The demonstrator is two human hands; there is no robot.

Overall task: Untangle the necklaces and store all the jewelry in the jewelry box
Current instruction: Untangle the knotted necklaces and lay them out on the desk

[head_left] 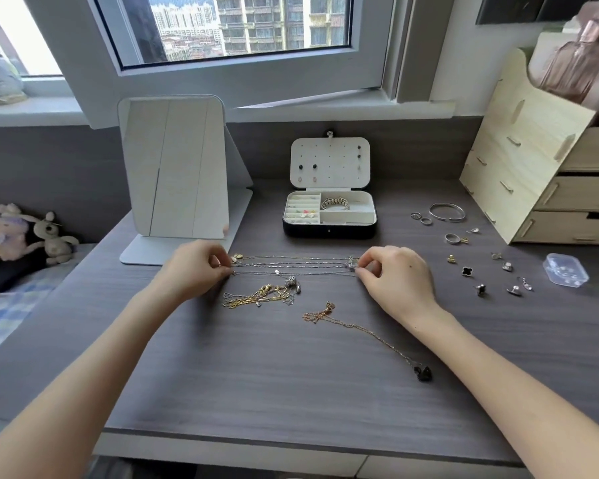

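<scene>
at frame centre, left hand point(196, 267) and right hand point(393, 274) each pinch an end of silver chains point(291, 265) stretched along the tabletop point(256, 375); open jewelry box point(330, 210) just behind.

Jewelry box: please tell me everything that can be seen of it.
The jewelry box is small, with rounded corners, dark outside and white inside. It stands open on the desk, right of the mirror. Its upright lid is a panel of holes, some holding earrings. The left compartment has ridged rows with small pieces; the larger right one holds a bracelet. Neither the left hand nor the right hand touches it.
</scene>
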